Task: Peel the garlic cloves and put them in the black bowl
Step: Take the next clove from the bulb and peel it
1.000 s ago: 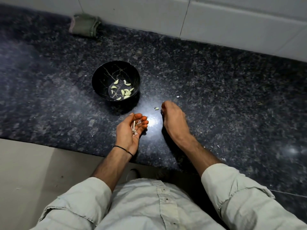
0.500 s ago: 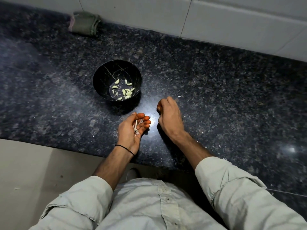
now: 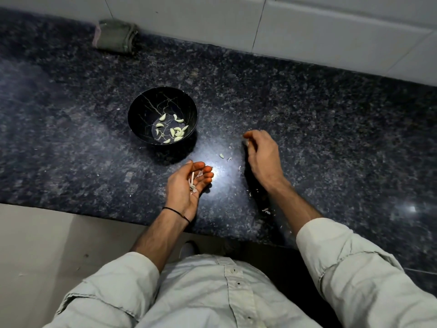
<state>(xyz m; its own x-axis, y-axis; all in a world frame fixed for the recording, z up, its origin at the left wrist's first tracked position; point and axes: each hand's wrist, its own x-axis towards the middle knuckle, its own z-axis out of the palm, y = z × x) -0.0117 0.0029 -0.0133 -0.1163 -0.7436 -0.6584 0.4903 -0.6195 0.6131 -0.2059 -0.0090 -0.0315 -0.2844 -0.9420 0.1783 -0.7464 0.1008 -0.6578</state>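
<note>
The black bowl (image 3: 142, 107) stands on the dark granite counter and holds several peeled garlic cloves (image 3: 176, 133). My left hand (image 3: 186, 189) lies palm up in front of the bowl, fingers curled around papery garlic skins and a stem (image 3: 192, 179). My right hand (image 3: 263, 159) hovers to the right, fingers curled, its fingertips pinching what looks like a small pale scrap of skin (image 3: 246, 142). One small peeled clove (image 3: 221, 156) lies on the counter between my hands, with a skin flake beside it.
A folded grey-green cloth (image 3: 115, 36) lies at the back against the white tiled wall. Skin flakes are scattered on the counter near my right forearm (image 3: 266, 210). The counter's front edge runs just below my left wrist.
My right hand has lifted off the counter and moved right and back, curling its fingers. The small clove it covered now lies exposed. My left hand has stayed put.
</note>
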